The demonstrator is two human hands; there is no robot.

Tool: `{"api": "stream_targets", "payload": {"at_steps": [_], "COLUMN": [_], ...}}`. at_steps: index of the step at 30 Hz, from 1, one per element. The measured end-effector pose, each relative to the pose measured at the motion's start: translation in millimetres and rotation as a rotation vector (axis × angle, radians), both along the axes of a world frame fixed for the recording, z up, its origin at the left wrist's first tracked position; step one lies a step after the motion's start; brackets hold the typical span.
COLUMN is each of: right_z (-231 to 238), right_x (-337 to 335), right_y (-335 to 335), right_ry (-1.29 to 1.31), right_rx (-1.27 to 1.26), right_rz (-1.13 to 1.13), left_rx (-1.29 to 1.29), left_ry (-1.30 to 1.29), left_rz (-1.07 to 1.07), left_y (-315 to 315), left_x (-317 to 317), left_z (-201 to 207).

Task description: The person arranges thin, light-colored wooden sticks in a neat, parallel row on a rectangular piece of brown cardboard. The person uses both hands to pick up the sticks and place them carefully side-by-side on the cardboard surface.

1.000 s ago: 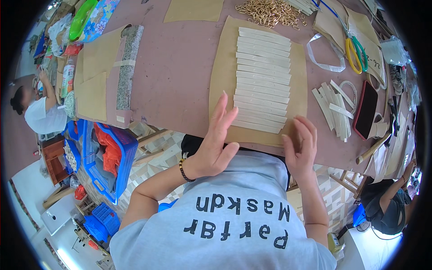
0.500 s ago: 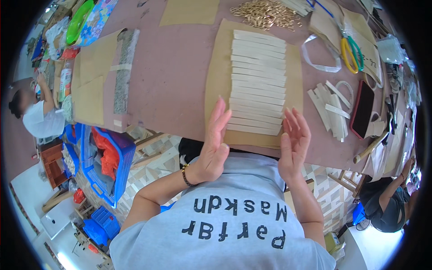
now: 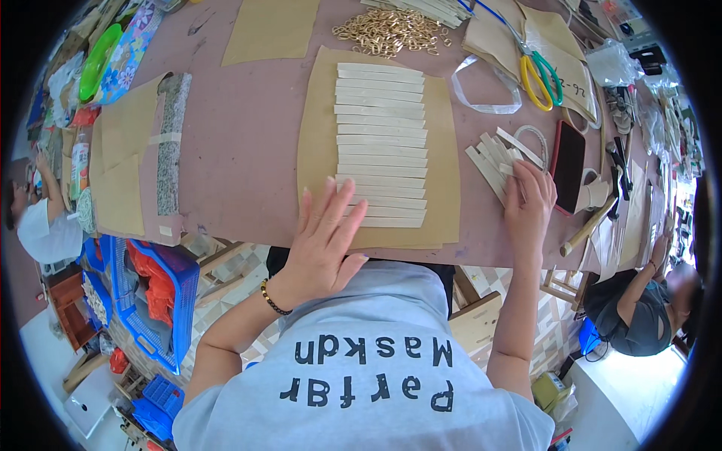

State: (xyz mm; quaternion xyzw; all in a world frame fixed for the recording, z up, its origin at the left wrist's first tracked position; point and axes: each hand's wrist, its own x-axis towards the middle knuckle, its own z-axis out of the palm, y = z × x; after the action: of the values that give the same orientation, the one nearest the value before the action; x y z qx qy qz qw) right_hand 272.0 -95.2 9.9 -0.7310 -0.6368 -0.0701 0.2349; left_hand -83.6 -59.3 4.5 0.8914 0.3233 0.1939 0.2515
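Observation:
Cream flat strips point(image 3: 381, 150) lie side by side in a column on a brown paper sheet point(image 3: 442, 173) in front of me. Over the sheet's lower left, my left hand point(image 3: 320, 244) is open, fingers spread, its fingertips at the left ends of the lowest strips. To the right of the sheet, a loose bunch of similar cream strips point(image 3: 487, 167) rests on the table. My right hand point(image 3: 531, 201) is at this bunch, its fingers curled and closed on strip ends there; how many it grips is hidden.
A pile of gold metal links point(image 3: 391, 31) lies beyond the sheet. Scissors with yellow and green handles point(image 3: 540, 79), a clear plastic ring point(image 3: 487, 105) and a phone point(image 3: 566, 161) are at the right. Brown sheets point(image 3: 120, 150) lie left. Co-workers sit at both sides.
My right hand has left the sheet's right edge and moved right to the loose strips, closing there. My left hand has turned palm down and spread over the lower strips. The view has shifted.

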Motion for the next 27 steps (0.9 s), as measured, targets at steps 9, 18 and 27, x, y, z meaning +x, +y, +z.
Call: {"api": "stream_targets", "payload": {"at_steps": [9, 18, 27], "right_z": [25, -1, -4], "right_x": [-60, -156, -140], "right_y": [-16, -24, -30], "right_ry": [0.144, 0.199, 0.211], "right_rx": [0.157, 0.042, 0.009], "right_rz": [0.217, 0.564, 0.561], "left_rx": [0.11, 0.214, 0.159], "left_ry": [-0.096, -0.126, -0.137], "left_rz": [0.058, 0.111, 0.102], "left_y": [-8, -12, -16], "left_x": [-12, -24, -19], "left_z": [-3, -10, -10]}}
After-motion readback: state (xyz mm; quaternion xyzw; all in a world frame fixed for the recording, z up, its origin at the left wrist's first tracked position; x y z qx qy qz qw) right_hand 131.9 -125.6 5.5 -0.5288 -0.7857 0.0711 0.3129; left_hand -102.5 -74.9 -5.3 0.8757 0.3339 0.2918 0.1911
